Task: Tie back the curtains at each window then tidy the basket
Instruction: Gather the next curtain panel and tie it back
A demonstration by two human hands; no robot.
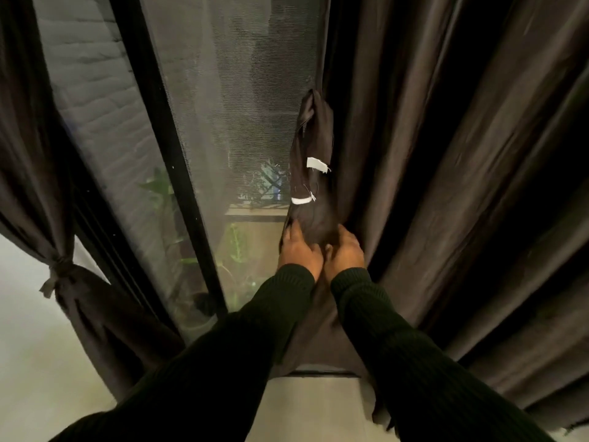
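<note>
Both hands grip the same bunched fold of dark fabric at the inner edge of the right curtain (pixel 446 154). We note the left hand (pixel 299 250) with fingers curled over the lower left of the bunch, and the right hand (pixel 345 250) with fingers curled round its lower right; the two hands lie just beside each other, thumbs nearly touching. Dark ribbed sleeves (pixel 398 346) cover both forearms to the wrist.

Above the hands the gathered fabric rises in a narrow twisted bundle (pixel 310 154), looped over at its top, with two small white tags (pixel 317 164) on its face, one above the other. We cannot tell whether the bundle is knotted or only wrapped.

At the far left, the left curtain (pixel 28 154) is already drawn in and bound with a tie (pixel 59 269) knotted round its waist.

Between the curtains stands the window (pixel 229 106), with a dark frame bar (pixel 172 154) and mesh screen; green plants (pixel 236 244) show through it. Pale floor (pixel 38 346) lies below left
</note>
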